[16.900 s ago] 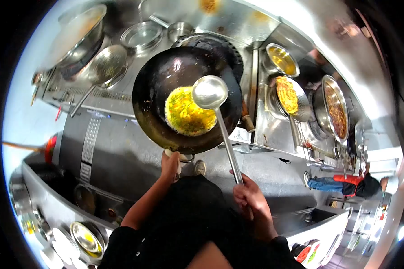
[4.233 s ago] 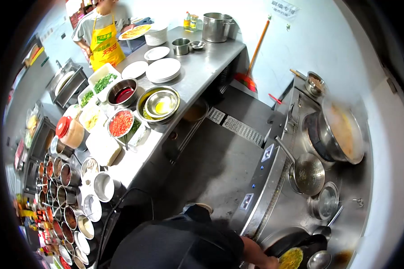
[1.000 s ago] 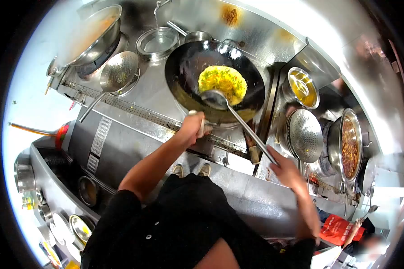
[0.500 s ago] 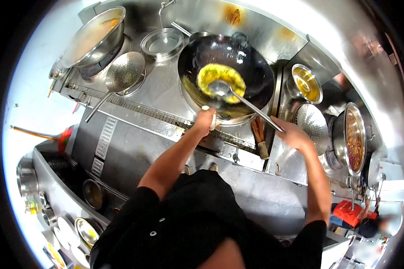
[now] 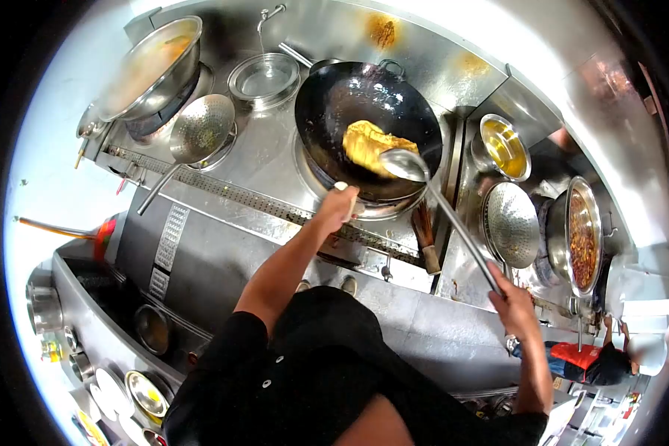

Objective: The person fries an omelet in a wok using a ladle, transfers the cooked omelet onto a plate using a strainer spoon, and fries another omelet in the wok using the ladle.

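Note:
My left hand is closed at the near rim of a black wok, where its handle would be. A pale bit of something, perhaps cloth, shows at the fingers. In the wok lies a golden, folded-looking egg omelette. My right hand grips the end of a long-handled steel ladle. The ladle's bowl is over the wok, by the right side of the omelette; whether they touch I cannot tell.
Left of the wok are a perforated strainer, a lidded-looking round pan under a tap, and a steaming bowl. A brush, an oil bowl, another strainer and a chilli-filled basin are right. A person in red stands beyond.
The ladle has lifted off the egg and moved right, my right hand drawing back toward me. The egg now shows a golden, folded surface instead of a yellow, wet one. The wok has tilted slightly.

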A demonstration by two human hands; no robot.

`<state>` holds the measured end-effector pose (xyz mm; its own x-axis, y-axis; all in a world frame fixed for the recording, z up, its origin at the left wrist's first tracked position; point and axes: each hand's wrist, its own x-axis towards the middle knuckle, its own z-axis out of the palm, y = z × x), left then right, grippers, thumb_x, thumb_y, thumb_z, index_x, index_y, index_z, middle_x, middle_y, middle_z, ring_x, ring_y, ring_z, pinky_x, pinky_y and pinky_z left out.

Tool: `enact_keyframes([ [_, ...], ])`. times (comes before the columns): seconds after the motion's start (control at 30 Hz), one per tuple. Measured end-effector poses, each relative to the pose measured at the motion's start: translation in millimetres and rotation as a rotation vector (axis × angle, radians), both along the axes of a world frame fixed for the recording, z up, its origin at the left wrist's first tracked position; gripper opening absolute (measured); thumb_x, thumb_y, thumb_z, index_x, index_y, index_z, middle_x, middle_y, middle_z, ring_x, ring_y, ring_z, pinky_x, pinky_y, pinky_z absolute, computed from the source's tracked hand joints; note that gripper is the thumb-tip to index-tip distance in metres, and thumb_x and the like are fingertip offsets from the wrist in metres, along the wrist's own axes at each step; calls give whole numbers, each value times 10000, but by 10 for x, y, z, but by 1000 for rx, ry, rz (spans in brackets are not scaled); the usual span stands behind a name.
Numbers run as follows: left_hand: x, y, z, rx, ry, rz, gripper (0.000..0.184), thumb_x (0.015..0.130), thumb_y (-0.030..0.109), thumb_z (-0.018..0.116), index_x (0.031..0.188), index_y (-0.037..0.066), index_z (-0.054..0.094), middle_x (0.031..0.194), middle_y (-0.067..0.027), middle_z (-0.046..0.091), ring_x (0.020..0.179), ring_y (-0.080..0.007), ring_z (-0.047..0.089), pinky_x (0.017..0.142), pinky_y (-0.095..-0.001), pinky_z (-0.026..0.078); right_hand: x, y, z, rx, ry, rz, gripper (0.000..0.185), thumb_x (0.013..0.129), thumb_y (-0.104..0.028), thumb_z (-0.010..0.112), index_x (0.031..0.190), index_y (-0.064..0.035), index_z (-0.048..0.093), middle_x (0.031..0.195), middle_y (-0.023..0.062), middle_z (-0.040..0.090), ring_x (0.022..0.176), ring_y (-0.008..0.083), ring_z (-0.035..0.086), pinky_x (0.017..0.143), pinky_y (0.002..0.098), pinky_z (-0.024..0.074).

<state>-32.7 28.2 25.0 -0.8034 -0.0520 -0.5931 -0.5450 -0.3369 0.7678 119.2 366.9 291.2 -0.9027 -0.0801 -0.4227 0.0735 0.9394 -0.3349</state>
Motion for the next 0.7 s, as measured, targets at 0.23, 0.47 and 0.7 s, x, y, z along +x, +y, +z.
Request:
enact_keyframes([
  [0.23,3428,-4411,1389,-249,423,243,529,886,337,629,1288,23,489,1031,-101,634,795,-171,643,618,-291,549,-30,-62,-120,-199,56,-389,615,889,-52,568,1448,-214,369,1303,107,461,1190,203,439,950,307,365],
  [0.47,3312,-4583,1960,-520,670,424,600,719,245,740,1218,0,515,1061,-101,606,888,-195,608,771,-297,521,-907,-483,-1187,-430,112,-348,596,893,-99,559,1452,-194,378,623,-8,483,470,82,427,412,259,364],
  [0.7,1737,-2113,575,381,162,-43,471,749,216,649,1171,37,545,909,-98,647,720,-198,648,595,-338,569,-1753,-1082,-1959,-888,-59,-488,614,920,-70,501,1484,-138,269,567,2,436,441,99,420,383,279,347],
])
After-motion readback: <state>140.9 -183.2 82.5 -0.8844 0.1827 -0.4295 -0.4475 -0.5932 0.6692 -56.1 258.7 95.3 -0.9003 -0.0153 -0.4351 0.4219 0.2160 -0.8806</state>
